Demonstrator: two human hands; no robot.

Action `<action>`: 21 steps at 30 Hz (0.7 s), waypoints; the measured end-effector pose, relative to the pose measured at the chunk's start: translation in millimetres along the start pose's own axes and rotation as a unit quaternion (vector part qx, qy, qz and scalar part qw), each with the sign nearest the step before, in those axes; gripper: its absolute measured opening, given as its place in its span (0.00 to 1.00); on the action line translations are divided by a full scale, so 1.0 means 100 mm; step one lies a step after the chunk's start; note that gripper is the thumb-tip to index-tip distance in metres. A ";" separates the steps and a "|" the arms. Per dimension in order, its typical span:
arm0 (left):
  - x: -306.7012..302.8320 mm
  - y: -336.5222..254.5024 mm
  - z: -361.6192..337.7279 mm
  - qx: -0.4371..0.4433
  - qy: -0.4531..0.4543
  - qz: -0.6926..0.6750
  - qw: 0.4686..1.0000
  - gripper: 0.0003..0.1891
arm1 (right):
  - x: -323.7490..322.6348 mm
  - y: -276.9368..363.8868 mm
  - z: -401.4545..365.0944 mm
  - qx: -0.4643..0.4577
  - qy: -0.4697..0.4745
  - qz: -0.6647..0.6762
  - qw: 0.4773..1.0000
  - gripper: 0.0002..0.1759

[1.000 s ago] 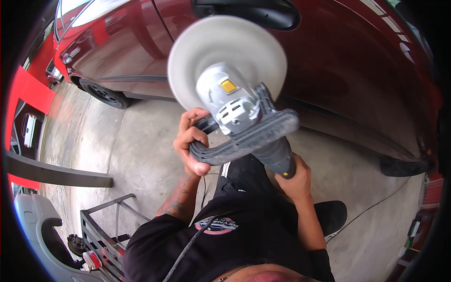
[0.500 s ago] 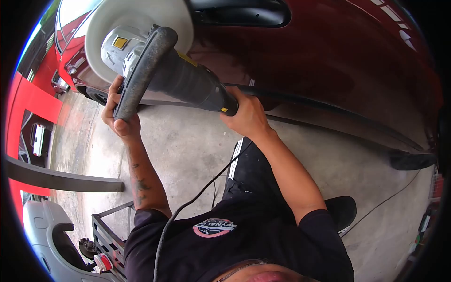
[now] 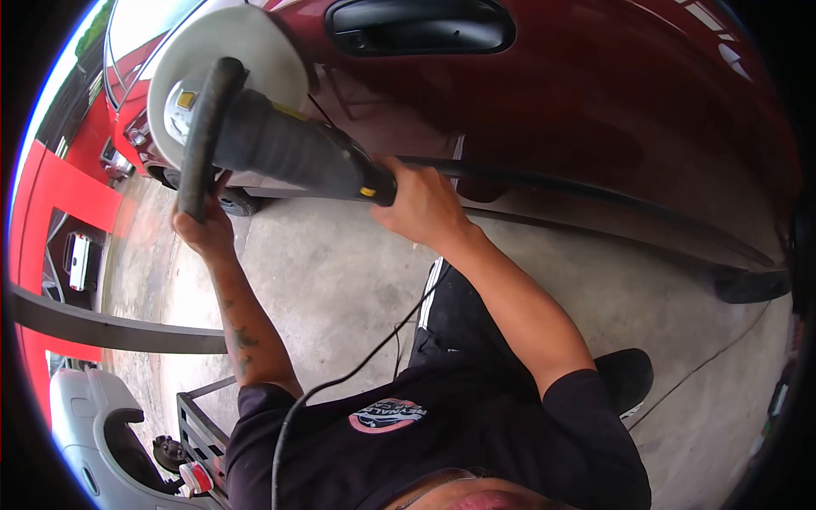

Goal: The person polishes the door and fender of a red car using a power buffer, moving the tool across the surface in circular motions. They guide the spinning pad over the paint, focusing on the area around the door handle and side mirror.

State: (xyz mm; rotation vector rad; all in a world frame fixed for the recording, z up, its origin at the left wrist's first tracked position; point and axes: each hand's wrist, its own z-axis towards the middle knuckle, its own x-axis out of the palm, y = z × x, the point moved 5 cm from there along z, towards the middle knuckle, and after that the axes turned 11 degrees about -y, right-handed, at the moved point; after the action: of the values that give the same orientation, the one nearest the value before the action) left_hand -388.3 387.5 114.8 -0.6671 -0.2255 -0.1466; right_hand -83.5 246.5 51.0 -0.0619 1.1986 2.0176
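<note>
A corded car polisher (image 3: pixel 272 144) with a black body and a silver head is held up by both hands in the head view. Its round white pad (image 3: pixel 255 51) lies against or close to the dark red car door (image 3: pixel 578 102); the contact itself is hidden. My left hand (image 3: pixel 206 225) is closed around the lower end of the black loop handle (image 3: pixel 204 136). Around the rear grip of the body, my right hand (image 3: pixel 425 202) is wrapped. Above and right of the polisher sits the black door handle (image 3: pixel 421 25).
A black power cord (image 3: pixel 340 374) runs across my shirt. Behind my left arm are a grey beam (image 3: pixel 119 330), a metal frame cart (image 3: pixel 200 425) and a grey bumper (image 3: pixel 93 425). The concrete floor (image 3: pixel 314 280) lies below, with another cable (image 3: pixel 705 365) at right.
The polisher and both hands have shifted left and slightly down. The pad has moved away from the door handle, which now shows more fully.
</note>
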 end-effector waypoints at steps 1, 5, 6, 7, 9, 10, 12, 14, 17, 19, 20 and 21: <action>-0.06 0.00 0.17 -0.005 0.000 -0.010 1.000 0.46 | 0.01 0.08 0.04 0.007 0.004 0.005 1.000 0.26; 0.18 -0.11 0.43 0.007 0.060 -0.043 0.997 0.42 | -0.06 0.15 0.06 0.045 -0.006 0.008 0.999 0.27; 0.33 -0.19 0.44 0.018 0.071 -0.052 0.996 0.44 | -0.11 0.14 0.03 0.055 -0.014 0.005 0.998 0.27; 0.45 -0.25 0.45 0.018 0.075 -0.049 0.996 0.45 | -0.21 0.14 -0.01 0.057 -0.024 -0.004 0.998 0.28; 0.69 -0.42 0.38 0.015 0.085 -0.039 0.996 0.47 | -0.51 0.19 -0.17 0.068 -0.044 -0.020 0.997 0.30; 0.81 -0.50 0.31 0.008 0.073 -0.034 0.997 0.48 | -0.72 0.25 -0.25 0.087 -0.036 -0.041 0.995 0.31; 1.07 -0.67 0.04 -0.020 0.061 -0.040 0.997 0.50 | -1.17 0.41 -0.48 0.099 -0.048 -0.063 0.992 0.32; 1.37 -0.80 -0.33 -0.082 0.072 -0.076 0.991 0.53 | -1.59 0.48 -0.77 0.102 -0.082 -0.078 0.988 0.32; 2.07 -1.19 -0.83 -0.130 0.124 -0.087 0.980 0.51 | -2.16 0.62 -1.28 0.208 -0.115 -0.140 0.961 0.29; 2.34 -1.29 -1.00 -0.159 0.202 -0.122 0.959 0.45 | -2.45 0.69 -1.65 0.288 -0.139 -0.175 0.931 0.28; 2.45 -1.32 -1.06 -0.169 0.241 -0.144 0.945 0.43 | -2.54 0.76 -1.79 0.296 -0.176 -0.197 0.918 0.27; 2.56 -1.34 -1.12 -0.179 0.279 -0.165 0.929 0.41 | -2.61 0.84 -1.92 0.305 -0.212 -0.217 0.903 0.26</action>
State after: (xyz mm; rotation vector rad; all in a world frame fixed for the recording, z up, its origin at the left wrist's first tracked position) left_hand -151.2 196.7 174.0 -0.9181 0.2497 -0.7050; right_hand -16.3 -75.9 111.1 0.3707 1.3275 1.1309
